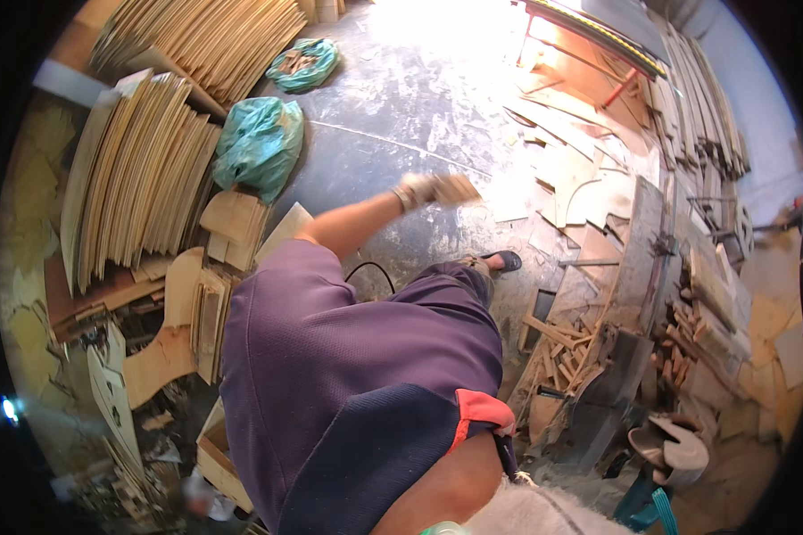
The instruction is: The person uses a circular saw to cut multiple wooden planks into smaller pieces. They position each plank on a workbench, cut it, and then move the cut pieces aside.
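My left hand [426, 190] reaches forward over the grey floor, blurred by motion, with what looks like a glove or wrap on it and my bare forearm behind. It grips what appears to be a small tan piece of wood [458, 188], too smeared to make out clearly. My right hand is not visible. My sandalled foot [507, 260] stands on the concrete, and a thin black cable [375, 267] loops on the floor under my arm.
Tall stacks of plywood sheets [138, 174] and green sacks [257, 147] line the left. Scattered board offcuts [575, 187] and a worn plank bench [638, 259] occupy the right. A red-legged metal frame [629, 85] stands at the back right. Curved cut boards [156, 366] lie beside me.
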### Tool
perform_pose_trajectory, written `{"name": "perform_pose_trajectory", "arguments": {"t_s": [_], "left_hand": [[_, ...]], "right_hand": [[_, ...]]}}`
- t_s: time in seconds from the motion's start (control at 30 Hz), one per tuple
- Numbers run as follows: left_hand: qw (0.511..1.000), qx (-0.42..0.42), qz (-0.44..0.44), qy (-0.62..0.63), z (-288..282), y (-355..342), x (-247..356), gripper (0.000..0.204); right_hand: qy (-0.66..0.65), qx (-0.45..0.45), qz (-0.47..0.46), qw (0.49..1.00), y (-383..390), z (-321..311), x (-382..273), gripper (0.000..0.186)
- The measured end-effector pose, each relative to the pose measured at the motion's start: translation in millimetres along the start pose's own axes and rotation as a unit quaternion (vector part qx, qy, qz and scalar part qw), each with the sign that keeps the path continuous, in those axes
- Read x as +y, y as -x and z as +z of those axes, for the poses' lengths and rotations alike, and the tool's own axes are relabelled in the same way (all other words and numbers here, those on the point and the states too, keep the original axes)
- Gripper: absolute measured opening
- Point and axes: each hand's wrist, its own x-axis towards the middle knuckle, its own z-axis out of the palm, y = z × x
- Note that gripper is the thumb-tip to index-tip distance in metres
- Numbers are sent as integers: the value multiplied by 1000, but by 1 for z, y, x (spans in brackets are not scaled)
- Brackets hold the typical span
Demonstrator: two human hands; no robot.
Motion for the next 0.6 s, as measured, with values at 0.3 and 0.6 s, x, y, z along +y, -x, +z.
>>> {"name": "perform_pose_trajectory", "arguments": {"t_s": [0.3,0.6], "left_hand": [[559,-308,397,-660,233,118,-28,52],[326,-25,151,-933,-105,-98,-77,35]], "right_hand": [[6,47,-61,997,-10,14,-58,35],[-98,147,8,984,61,24,48,34]]}}
